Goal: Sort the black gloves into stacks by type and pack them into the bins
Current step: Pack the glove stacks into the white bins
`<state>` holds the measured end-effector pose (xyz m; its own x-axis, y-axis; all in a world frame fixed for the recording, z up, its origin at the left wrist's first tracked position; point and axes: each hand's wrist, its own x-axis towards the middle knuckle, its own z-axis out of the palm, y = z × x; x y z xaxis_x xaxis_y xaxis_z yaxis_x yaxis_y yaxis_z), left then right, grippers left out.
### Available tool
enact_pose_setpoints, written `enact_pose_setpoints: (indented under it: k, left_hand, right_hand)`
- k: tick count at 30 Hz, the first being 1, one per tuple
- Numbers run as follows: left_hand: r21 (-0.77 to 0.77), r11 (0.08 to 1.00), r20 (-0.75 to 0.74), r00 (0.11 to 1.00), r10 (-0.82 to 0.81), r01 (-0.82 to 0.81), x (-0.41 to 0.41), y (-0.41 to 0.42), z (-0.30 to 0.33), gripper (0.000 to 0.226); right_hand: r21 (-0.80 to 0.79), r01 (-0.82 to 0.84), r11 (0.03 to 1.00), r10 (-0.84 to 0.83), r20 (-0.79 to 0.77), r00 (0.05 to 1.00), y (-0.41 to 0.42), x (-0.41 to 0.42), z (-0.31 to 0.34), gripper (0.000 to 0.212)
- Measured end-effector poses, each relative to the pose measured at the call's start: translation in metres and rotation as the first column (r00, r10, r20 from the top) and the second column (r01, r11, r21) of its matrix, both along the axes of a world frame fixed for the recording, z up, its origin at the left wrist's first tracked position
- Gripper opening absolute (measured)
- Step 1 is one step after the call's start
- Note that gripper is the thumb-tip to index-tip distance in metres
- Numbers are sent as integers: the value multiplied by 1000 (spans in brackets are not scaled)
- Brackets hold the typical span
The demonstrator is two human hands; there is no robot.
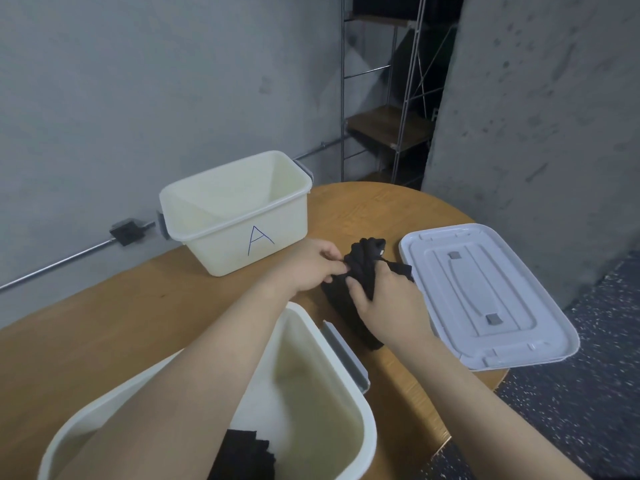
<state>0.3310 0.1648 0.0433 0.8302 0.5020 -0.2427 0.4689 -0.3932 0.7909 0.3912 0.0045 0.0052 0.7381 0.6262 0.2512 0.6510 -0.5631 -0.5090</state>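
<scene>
Both hands — left hand (317, 268), right hand (384, 299) — pinch the black gloves (360, 271) at frame centre, probably separating them for bin A (239, 216).

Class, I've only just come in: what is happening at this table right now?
A person is sorting black gloves at a wooden table. Both hands work a bunch of black gloves between the bins: the left hand pinches one edge, the right hand grips the bundle. The bin marked A looks empty. The near bin already holds some black gloves. A white lid lies to the right.
</scene>
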Motion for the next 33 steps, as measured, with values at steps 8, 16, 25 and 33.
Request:
enact_pose_setpoints:
  k: [8,16,25,33]
  left_hand:
    - [-172,984,72,996,54,-41,2,-15,4,4]
    - [-263,961,139,989,-45,81,-9,-23,22,26]
    - [-69,996,309,950,-36,60,-8,-51,64,52]
    - [-169,985,404,910,90,-22,-40,-82,115,84]
  right_hand:
    - [-23,41,999,-40,59,997,1,-8,-6,46]
    - [14,128,992,-127,-41,991,-9,5,19,13]
    - [328,14,945,13,-79,997,-63,24,90,20]
    - [630,-72,773,220,-159,963,-100,-5,165,18]
